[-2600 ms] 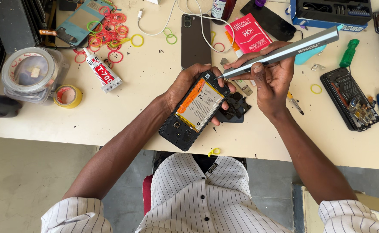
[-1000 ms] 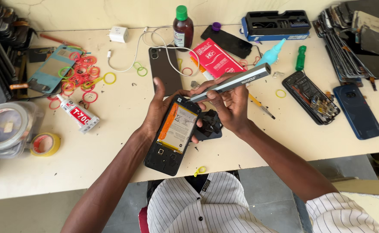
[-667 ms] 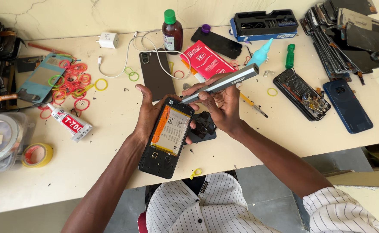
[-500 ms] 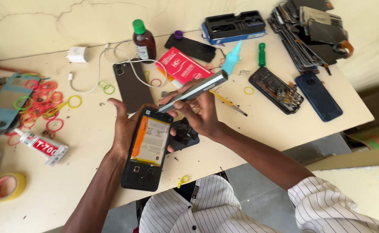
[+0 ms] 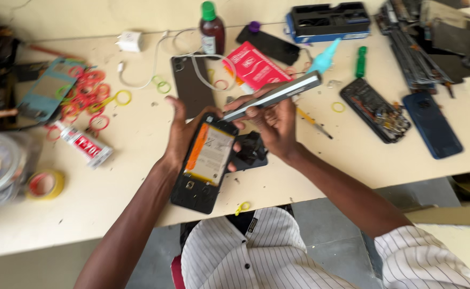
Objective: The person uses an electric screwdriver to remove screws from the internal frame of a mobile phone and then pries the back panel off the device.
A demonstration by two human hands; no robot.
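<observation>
The left hand [image 5: 184,134] sits just left of the frame's centre, gripping an opened phone [image 5: 205,163] from behind, its thumb out to the upper left and fingertips showing at the phone's right edge. The phone slants from the centre down toward the lower left, raised above the table [image 5: 139,176], its open back facing the camera: a dark frame, a large pale battery with an orange strip along its left side, and small dark parts at the lower end. The right hand [image 5: 275,120], just right of centre, is closed around a slim grey electric screwdriver [image 5: 275,96] that runs diagonally up to the right; its tip meets the phone's upper corner. A small black part [image 5: 251,151] lies beneath the right hand, beside the phone.

Around them on the table: a dark phone [image 5: 191,85] face down above the left hand, a red packet [image 5: 253,67], a brown bottle with a green cap [image 5: 212,29], a glue tube [image 5: 82,144] at the left, coloured rubber bands [image 5: 85,91], and a blue phone [image 5: 432,123] at the right.
</observation>
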